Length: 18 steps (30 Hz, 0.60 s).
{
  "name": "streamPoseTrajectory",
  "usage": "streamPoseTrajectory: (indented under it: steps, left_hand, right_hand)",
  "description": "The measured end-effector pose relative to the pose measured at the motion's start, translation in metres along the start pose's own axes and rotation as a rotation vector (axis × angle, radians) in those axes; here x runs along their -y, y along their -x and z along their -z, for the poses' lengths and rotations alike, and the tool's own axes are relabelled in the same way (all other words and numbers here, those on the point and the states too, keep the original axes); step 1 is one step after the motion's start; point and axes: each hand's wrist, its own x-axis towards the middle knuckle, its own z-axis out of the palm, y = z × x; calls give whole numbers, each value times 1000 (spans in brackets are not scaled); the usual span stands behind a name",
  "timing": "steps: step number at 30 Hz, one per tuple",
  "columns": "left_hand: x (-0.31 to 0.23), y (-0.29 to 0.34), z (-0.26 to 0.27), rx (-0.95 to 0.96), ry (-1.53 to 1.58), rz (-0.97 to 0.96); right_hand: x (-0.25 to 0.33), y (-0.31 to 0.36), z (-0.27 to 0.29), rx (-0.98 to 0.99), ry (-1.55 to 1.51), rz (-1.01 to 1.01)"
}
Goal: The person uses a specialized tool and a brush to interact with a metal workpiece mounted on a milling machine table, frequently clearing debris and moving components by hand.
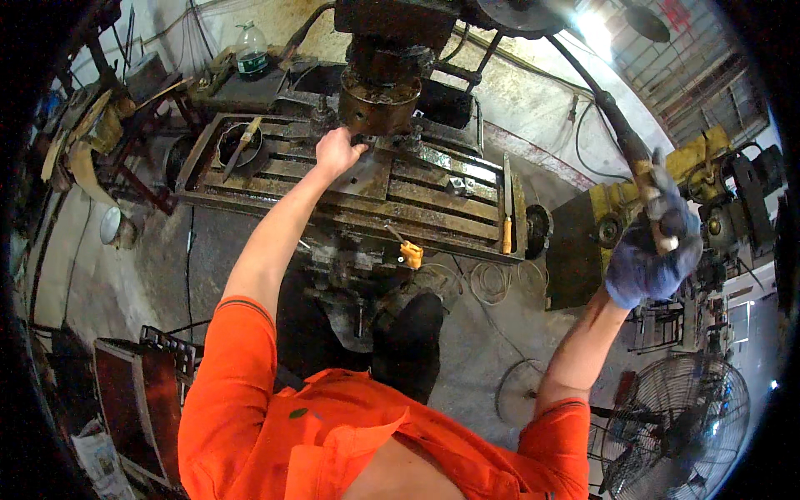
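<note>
My bare left hand (337, 153) is closed just under the round, oily spindle head (379, 104) of a large machine. A small dark thing shows at its fingertips, but I cannot make out what it is. Raised on the right, my right hand (654, 254) wears a blue-grey glove. Its fingers wrap the lower end of a long lever (617, 121) that slopes down from the machine's top. Below the spindle lies the slotted metal worktable (442, 218), wet and dark. Small metal blocks (461, 186) sit on it, right of the spindle.
At the table's left, a brush (242, 150) lies across a dark pot (258, 158). A file with a wooden handle (507, 233) rests along the right end. A yellow handle (410, 254) juts from the front. A caged fan (683, 425) stands lower right; a plastic bottle (251, 52) is behind.
</note>
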Motion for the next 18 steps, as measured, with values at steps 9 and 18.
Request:
streamPoseTrajectory:
  steps: [9,18]
  left_hand:
    - [-2,2,-1,-26,28,-27]
    - [28,18,30,187,556,-92]
  right_hand:
    - [-12,22,-3,-54,99,76]
    - [-14,33,-3,-60,-157,-2]
